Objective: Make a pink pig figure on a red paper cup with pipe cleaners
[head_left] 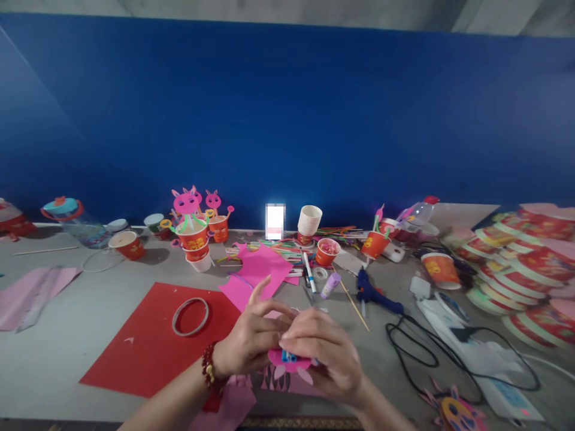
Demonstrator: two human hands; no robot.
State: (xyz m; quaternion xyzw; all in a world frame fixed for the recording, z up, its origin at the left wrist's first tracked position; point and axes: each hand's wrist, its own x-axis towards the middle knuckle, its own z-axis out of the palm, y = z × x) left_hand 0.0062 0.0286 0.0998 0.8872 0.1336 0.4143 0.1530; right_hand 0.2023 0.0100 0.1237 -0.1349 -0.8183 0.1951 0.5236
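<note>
Right hand (330, 353) curled, clasping a pink cutout (300, 364) — left hand (254, 335) half-open at its edge, grip unclear

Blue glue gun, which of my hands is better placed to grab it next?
Probably the right hand, though it holds a pink cutout: the glue gun lies to its right, with the left hand farther away.

The right hand (330, 353) hides part of the pink cutout (291, 363). The bottom edge cuts off the yellow-faced cutout (456, 412); the right edge, the bowls (541, 263). The white patch (275, 220) is pixelated.
</note>
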